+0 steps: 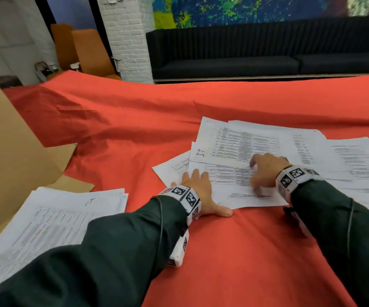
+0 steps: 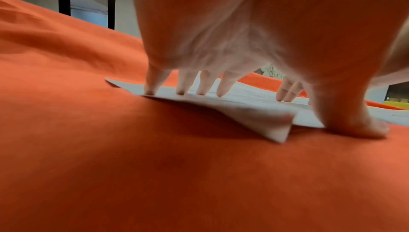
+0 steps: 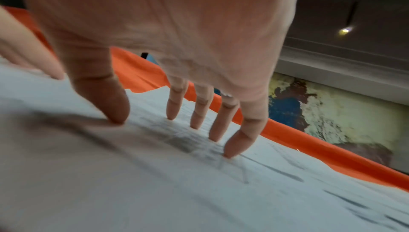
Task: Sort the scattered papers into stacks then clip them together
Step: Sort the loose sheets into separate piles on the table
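Note:
Scattered printed papers [image 1: 241,145] overlap on the red cloth at centre right. My left hand [image 1: 199,187] lies flat on the near-left sheet [image 2: 243,113], fingers [image 2: 183,85] straight and pressing down, thumb on the cloth. My right hand [image 1: 265,169] stands on spread fingertips [image 3: 232,146] on the printed sheets [image 3: 155,166]. It grips nothing. A gathered stack of papers [image 1: 52,216] lies at the near left, partly under my left sleeve. No clip is in view.
Brown cardboard [image 1: 13,151] leans at the left, beside the stack. The red cloth [image 1: 134,134] is wrinkled toward the back left. A black sofa [image 1: 267,54] and a white brick pillar [image 1: 130,36] stand beyond the table.

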{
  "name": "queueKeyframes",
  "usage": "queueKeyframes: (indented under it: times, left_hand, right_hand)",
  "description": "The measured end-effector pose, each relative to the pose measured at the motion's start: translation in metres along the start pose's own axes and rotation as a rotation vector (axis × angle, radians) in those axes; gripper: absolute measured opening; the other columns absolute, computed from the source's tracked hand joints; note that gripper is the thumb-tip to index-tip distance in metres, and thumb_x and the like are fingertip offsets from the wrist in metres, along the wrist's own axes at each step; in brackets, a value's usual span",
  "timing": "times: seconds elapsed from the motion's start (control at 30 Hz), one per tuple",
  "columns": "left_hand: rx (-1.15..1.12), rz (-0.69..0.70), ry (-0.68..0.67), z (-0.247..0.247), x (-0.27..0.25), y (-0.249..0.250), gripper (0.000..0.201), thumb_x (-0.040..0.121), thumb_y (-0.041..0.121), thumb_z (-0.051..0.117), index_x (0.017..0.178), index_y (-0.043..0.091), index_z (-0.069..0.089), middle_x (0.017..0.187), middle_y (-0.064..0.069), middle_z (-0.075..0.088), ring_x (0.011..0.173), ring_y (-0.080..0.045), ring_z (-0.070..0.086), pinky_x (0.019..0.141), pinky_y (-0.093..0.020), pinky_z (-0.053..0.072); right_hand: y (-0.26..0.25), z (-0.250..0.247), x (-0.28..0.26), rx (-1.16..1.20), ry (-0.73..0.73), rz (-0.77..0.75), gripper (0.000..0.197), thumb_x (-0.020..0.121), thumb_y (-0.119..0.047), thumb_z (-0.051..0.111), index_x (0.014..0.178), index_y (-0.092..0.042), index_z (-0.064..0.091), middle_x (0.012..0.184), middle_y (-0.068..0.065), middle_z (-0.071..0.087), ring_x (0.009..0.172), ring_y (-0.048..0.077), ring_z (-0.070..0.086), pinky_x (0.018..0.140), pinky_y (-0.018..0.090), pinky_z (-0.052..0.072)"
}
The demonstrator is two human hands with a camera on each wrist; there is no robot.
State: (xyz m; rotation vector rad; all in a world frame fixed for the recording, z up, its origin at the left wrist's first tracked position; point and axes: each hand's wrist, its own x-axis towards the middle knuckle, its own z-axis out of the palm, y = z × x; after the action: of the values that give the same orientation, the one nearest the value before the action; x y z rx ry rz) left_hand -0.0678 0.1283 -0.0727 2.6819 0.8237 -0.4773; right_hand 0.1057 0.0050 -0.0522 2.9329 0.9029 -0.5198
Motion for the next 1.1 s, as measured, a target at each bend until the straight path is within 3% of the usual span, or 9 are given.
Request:
queueKeyframes:
  times: [0.1,0.2,0.23,0.33,0.47,0.73,0.8,0.9,1.1]
  left_hand:
    - [0.021,0.007,-0.021,-0.005,0.010,-0.003,0.139,0.060,0.086,0.074,0.164,0.028,0.003,0.174,0.001,-0.005,0.160,-0.033,-0.003,0.123,-0.067,0.016]
    - [0.044,0.004,-0.040,-0.010,0.018,-0.002,0.138,0.060,0.085,0.074,0.164,0.029,0.001,0.174,0.001,-0.007,0.160,-0.032,-0.005,0.124,-0.065,0.015]
    - [0.045,0.004,-0.044,-0.010,0.020,-0.001,0.139,0.060,0.084,0.075,0.164,0.030,0.001,0.174,0.001,-0.008,0.160,-0.032,-0.005,0.124,-0.065,0.014]
    - [0.053,0.017,-0.053,-0.012,0.022,-0.001,0.138,0.060,0.084,0.075,0.163,0.031,0.001,0.174,0.002,-0.008,0.160,-0.031,-0.005,0.124,-0.066,0.014]
    - [0.058,0.023,-0.054,-0.011,0.023,-0.002,0.140,0.058,0.087,0.073,0.163,0.032,0.000,0.174,0.003,-0.008,0.160,-0.031,-0.005,0.124,-0.065,0.015]
    - [0.078,0.035,-0.048,-0.013,0.023,-0.001,0.138,0.059,0.087,0.073,0.163,0.031,0.002,0.174,0.003,-0.005,0.160,-0.031,-0.003,0.125,-0.062,0.017]
    - [0.079,0.034,-0.047,-0.014,0.022,0.000,0.137,0.060,0.086,0.073,0.164,0.030,0.002,0.174,0.002,-0.005,0.160,-0.031,-0.003,0.125,-0.061,0.017]
    - [0.064,0.043,-0.032,-0.013,0.023,-0.001,0.138,0.058,0.086,0.074,0.164,0.030,0.005,0.174,0.003,-0.003,0.160,-0.030,0.000,0.126,-0.059,0.018]
    - [-0.360,0.011,0.122,-0.018,0.009,-0.023,0.114,0.063,0.065,0.088,0.154,0.021,0.037,0.159,0.002,0.041,0.144,-0.020,0.043,0.119,-0.035,0.035]
  right_hand:
    - [0.037,-0.012,0.026,0.109,0.084,0.198,0.088,0.069,-0.047,0.079,0.143,-0.017,0.043,0.143,0.019,0.048,0.131,0.043,0.048,0.103,0.049,0.046]
    - [0.084,-0.019,0.045,0.191,0.149,0.443,0.127,0.069,-0.064,0.081,0.159,-0.006,0.014,0.165,0.024,0.018,0.151,0.049,0.017,0.119,0.063,0.024]
    - [0.100,-0.021,0.050,0.189,0.146,0.475,0.130,0.066,-0.068,0.081,0.159,-0.004,0.017,0.166,0.021,0.018,0.152,0.048,0.017,0.120,0.062,0.023]
    - [0.129,-0.030,0.051,0.315,0.106,0.487,0.123,0.045,-0.058,0.094,0.142,0.002,0.050,0.151,0.025,0.046,0.137,0.044,0.046,0.112,0.052,0.039]
    - [0.132,-0.036,0.056,0.384,0.121,0.480,0.123,0.042,-0.051,0.099,0.139,0.005,0.049,0.145,0.024,0.048,0.127,0.045,0.052,0.105,0.051,0.047]
    - [0.093,-0.038,0.064,0.681,0.164,0.371,0.071,0.077,-0.024,0.088,0.129,0.006,0.052,0.125,0.023,0.058,0.108,0.040,0.059,0.088,0.043,0.046]
    - [0.078,-0.035,0.060,0.663,0.127,0.340,0.053,0.078,-0.017,0.086,0.113,0.004,0.053,0.113,0.021,0.057,0.092,0.035,0.056,0.083,0.041,0.044]
    - [0.065,-0.030,0.053,0.662,0.119,0.317,0.045,0.079,-0.012,0.086,0.106,0.004,0.053,0.108,0.020,0.057,0.096,0.035,0.054,0.083,0.040,0.045]
    - [0.085,-0.029,0.017,0.870,0.269,0.272,0.024,0.087,-0.007,0.077,0.101,0.000,0.059,0.102,0.016,0.060,0.090,0.030,0.055,0.079,0.033,0.040]
